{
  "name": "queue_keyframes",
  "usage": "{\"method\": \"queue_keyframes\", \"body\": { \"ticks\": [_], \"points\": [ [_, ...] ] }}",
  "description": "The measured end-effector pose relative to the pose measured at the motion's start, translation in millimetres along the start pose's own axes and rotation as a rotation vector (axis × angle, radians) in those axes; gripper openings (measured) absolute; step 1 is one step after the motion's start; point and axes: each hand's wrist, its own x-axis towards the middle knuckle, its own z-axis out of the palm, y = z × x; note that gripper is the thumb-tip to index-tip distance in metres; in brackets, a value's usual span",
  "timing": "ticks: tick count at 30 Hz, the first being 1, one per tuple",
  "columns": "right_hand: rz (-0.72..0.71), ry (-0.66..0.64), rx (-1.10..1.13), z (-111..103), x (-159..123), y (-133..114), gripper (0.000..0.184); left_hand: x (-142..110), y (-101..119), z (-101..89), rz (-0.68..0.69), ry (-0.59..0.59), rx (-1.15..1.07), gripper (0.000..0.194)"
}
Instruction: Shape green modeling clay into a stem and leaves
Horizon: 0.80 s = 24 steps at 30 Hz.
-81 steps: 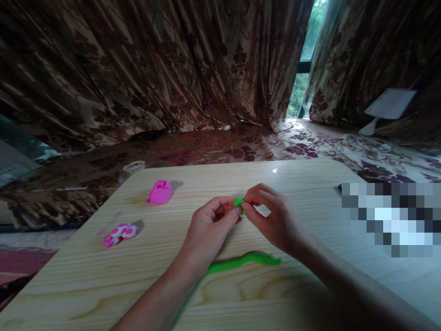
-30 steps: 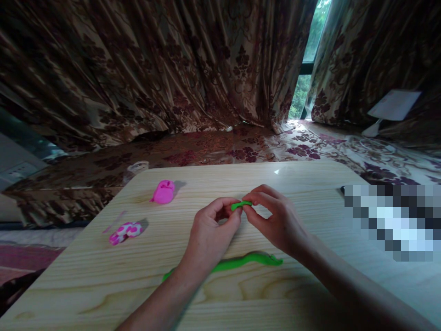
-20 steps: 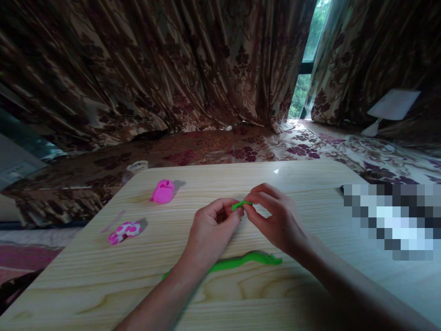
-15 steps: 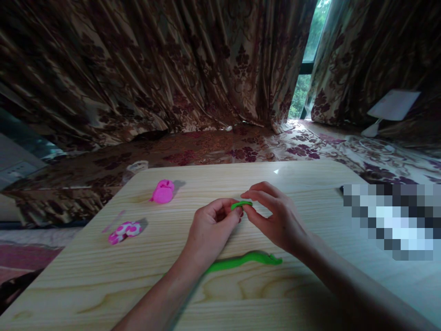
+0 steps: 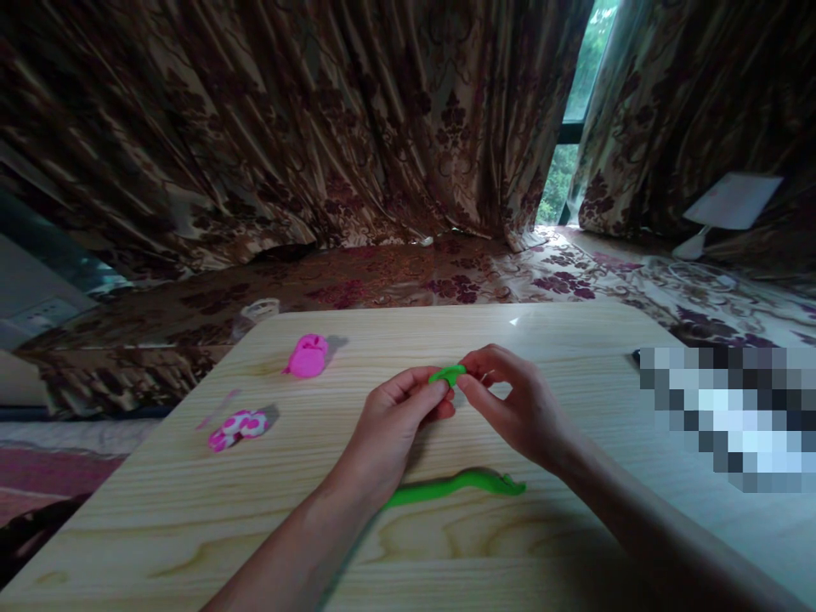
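Between my hands, above the table, is a small flattened piece of green modelling clay. My left hand pinches it between thumb and fingers. From the other side, the thumb and index fingertips of my right hand close on its right end. Closer to me lies a long, wavy strip of green clay, its left end hidden behind my left forearm. A bright pink clay-like shape sits toward the far left. Nearer on that side is a pink-and-white spotted shape.
The light wood-grain table carries these things. A thin pinkish stick lies by the spotted shape. Past the far left corner stands a clear container. A white lamp is at the back right, and a pixelated patch covers the right side.
My right thumb and index finger have closed onto the green piece, where they were apart before. The piece now shows more of its flat face. The view has shifted slightly.
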Motion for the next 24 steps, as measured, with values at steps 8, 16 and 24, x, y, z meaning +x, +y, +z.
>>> {"method": "queue_keyframes", "body": {
  "ticks": [8, 16, 24],
  "points": [
    [-0.038, -0.017, -0.057, 1.3, -2.0, -3.0, 0.006, -0.8, -3.2, -1.3, 0.385, 0.156, 0.509, 0.013],
    [-0.025, -0.030, -0.026, 3.8, -2.1, 4.4, 0.007, 4.8, -7.0, 0.9, 0.216, 0.110, 0.329, 0.013],
    [0.121, 0.179, 0.024, -5.5, 9.3, 36.0, 0.022, 62.1, 9.5, 24.6, 0.092, -0.161, 0.333, 0.006]
  ]
}}
